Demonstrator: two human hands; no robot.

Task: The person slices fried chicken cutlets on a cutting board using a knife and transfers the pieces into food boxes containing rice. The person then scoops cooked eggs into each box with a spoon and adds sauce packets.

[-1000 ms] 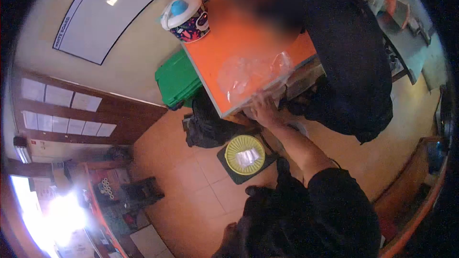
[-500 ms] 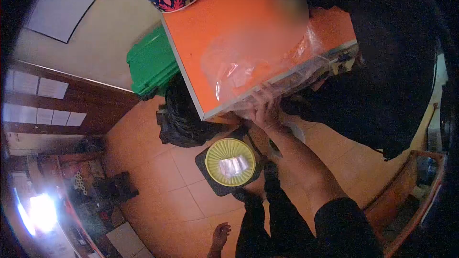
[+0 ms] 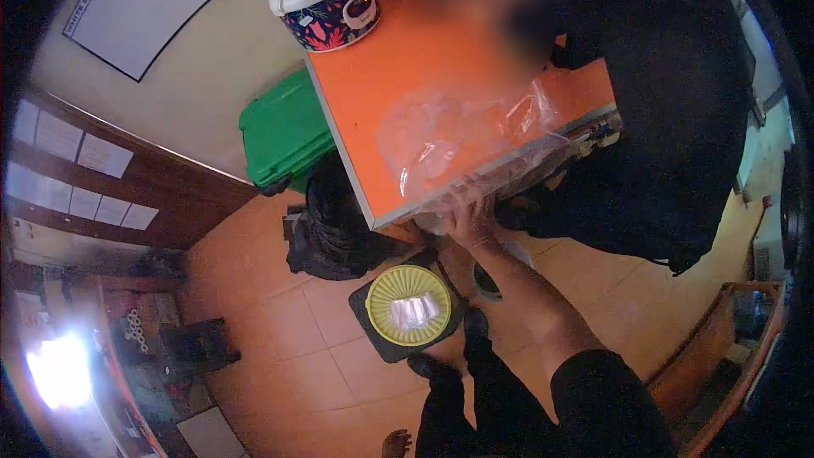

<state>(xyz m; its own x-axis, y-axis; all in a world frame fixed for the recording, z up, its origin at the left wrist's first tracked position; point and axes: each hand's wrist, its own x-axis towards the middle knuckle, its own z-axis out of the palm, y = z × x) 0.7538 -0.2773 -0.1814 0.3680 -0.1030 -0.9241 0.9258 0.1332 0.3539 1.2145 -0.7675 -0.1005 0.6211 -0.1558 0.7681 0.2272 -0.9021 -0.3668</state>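
Observation:
My right hand (image 3: pixel 469 214) is at the front edge of the orange table (image 3: pixel 356 93), its fingers closed on the near side of a clear plastic bag (image 3: pixel 432 148). The bag lies crumpled across the tabletop and hangs over the edge. Low in the view, my left hand (image 3: pixel 396 444) hangs beside my legs with its fingers loosely apart and nothing in them. Below the table, a yellow ribbed basket (image 3: pixel 381 309) holds a shiny silvery packet (image 3: pixel 414 311) and rests on a dark square base (image 3: pixel 366 322).
A patterned pot with a white lid (image 3: pixel 326 13) stands at the table's back left. Beside the table are a green bin (image 3: pixel 284 131) and a black bag (image 3: pixel 335 229). A person in dark clothes (image 3: pixel 670 119) is at the right. A whiteboard (image 3: pixel 161 0) hangs on the wall.
My right hand has stayed at the table edge on the plastic while the view shifted. My left hand came into clearer view, then sank toward the bottom edge.

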